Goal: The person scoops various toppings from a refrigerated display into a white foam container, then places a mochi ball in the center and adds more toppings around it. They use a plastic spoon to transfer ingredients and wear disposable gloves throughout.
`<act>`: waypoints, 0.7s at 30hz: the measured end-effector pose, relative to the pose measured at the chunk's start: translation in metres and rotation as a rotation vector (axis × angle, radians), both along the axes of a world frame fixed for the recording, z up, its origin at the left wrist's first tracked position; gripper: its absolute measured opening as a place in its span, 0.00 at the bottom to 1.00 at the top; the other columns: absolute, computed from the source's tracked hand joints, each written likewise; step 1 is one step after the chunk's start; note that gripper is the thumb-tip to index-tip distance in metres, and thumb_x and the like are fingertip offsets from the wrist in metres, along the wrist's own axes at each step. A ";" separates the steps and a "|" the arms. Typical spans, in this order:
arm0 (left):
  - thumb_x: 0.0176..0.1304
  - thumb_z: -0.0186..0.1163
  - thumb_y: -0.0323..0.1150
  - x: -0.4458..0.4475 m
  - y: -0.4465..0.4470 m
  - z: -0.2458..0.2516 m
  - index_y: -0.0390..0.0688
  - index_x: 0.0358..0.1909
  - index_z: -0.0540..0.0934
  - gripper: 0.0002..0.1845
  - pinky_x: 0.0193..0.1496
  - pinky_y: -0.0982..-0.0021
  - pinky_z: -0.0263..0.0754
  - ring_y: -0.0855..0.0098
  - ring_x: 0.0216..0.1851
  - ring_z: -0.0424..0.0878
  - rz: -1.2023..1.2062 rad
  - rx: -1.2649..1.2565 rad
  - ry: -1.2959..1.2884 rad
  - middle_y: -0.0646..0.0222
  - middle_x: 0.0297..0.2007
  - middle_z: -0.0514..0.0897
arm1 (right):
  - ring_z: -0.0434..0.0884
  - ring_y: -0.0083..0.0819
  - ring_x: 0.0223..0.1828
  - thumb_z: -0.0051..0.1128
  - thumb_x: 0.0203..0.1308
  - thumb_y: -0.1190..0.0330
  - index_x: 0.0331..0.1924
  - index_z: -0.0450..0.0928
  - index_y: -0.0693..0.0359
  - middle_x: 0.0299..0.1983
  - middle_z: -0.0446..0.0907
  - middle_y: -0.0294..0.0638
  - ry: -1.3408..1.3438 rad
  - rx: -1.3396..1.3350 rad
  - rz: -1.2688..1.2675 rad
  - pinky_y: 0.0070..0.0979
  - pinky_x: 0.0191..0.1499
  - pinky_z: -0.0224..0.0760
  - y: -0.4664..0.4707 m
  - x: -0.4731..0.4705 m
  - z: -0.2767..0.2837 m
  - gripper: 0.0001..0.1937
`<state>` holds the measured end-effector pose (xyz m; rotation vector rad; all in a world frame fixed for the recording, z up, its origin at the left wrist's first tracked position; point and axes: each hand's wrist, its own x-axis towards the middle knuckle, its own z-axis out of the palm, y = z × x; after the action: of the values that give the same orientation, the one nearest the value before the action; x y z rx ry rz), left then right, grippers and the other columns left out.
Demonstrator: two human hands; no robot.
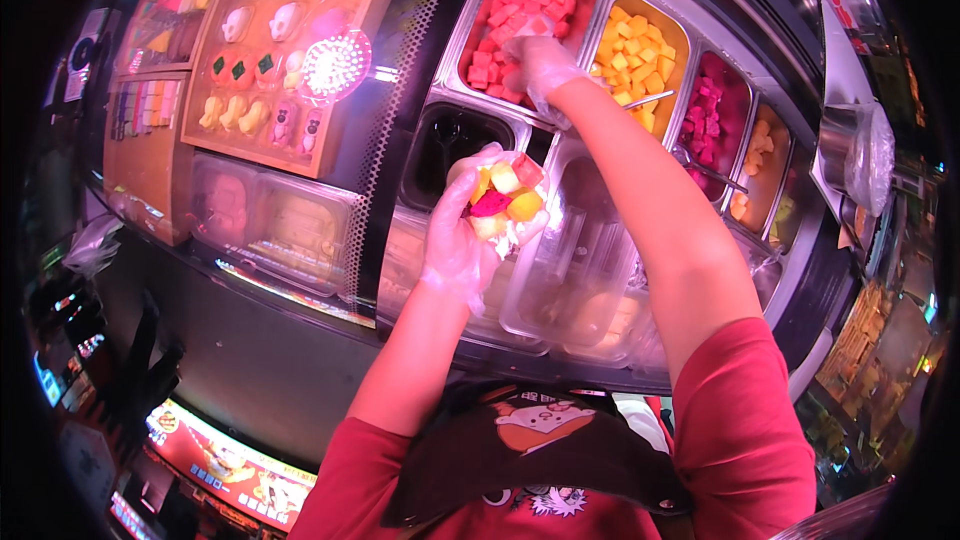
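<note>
My left hand (pixel 465 221), in a clear plastic glove, cups a small portion of mixed fruit cubes (pixel 506 199), red, yellow, pale and magenta, with something white and shredded-looking under them. My right hand (pixel 544 67), gloved too, reaches into the steel pan of red fruit cubes (pixel 525 4); its fingertips are among the cubes, and whether they grip any I cannot tell. Right of that pan are a pan of yellow fruit cubes (pixel 637 52) with a metal utensil (pixel 649 100), then a pan of magenta fruit cubes (pixel 705 105). A dark-filled container (pixel 450 146) lies behind my left hand.
Clear plastic containers (pixel 570 270) stand below my right forearm. A perforated black divider (pixel 412 37) separates the pans from a wooden tray (pixel 199 101) of small shaped sweets at the left. Farther right is a pan of orange-tan cubes (pixel 759 146), with a metal pot (pixel 844 139) beyond.
</note>
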<state>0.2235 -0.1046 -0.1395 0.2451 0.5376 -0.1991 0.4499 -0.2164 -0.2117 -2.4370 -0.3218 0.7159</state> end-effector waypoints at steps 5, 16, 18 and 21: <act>0.74 0.56 0.42 0.011 0.001 0.000 0.42 0.65 0.73 0.23 0.65 0.43 0.76 0.54 0.64 0.78 0.047 -0.017 0.056 0.58 0.61 0.79 | 0.84 0.41 0.39 0.69 0.52 0.69 0.40 0.81 0.63 0.36 0.83 0.49 -0.292 0.447 0.044 0.33 0.46 0.78 -0.032 -0.067 0.104 0.12; 0.74 0.57 0.38 0.024 -0.020 0.012 0.37 0.59 0.75 0.19 0.66 0.56 0.74 0.60 0.59 0.81 0.035 -0.092 0.013 0.57 0.54 0.83 | 0.79 0.40 0.34 0.67 0.51 0.73 0.34 0.82 0.57 0.31 0.74 0.39 -0.640 0.359 0.268 0.36 0.35 0.73 -0.052 -0.168 0.146 0.06; 0.73 0.57 0.38 0.024 -0.023 0.011 0.37 0.59 0.75 0.19 0.66 0.56 0.74 0.59 0.58 0.81 0.029 -0.110 0.009 0.57 0.54 0.83 | 0.78 0.41 0.33 0.65 0.52 0.72 0.29 0.81 0.58 0.30 0.73 0.40 -0.621 0.459 0.193 0.37 0.34 0.72 -0.055 -0.168 0.144 0.03; 0.72 0.59 0.38 0.028 -0.026 0.007 0.37 0.59 0.75 0.20 0.66 0.56 0.75 0.59 0.58 0.80 0.009 -0.030 -0.011 0.56 0.55 0.82 | 0.77 0.41 0.32 0.66 0.52 0.70 0.29 0.82 0.58 0.30 0.72 0.40 -0.547 0.321 0.205 0.37 0.33 0.72 -0.057 -0.167 0.147 0.03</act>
<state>0.2515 -0.1302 -0.1327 0.2150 0.5241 -0.1971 0.2828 -0.2736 -0.0644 -2.2645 -0.8391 0.0465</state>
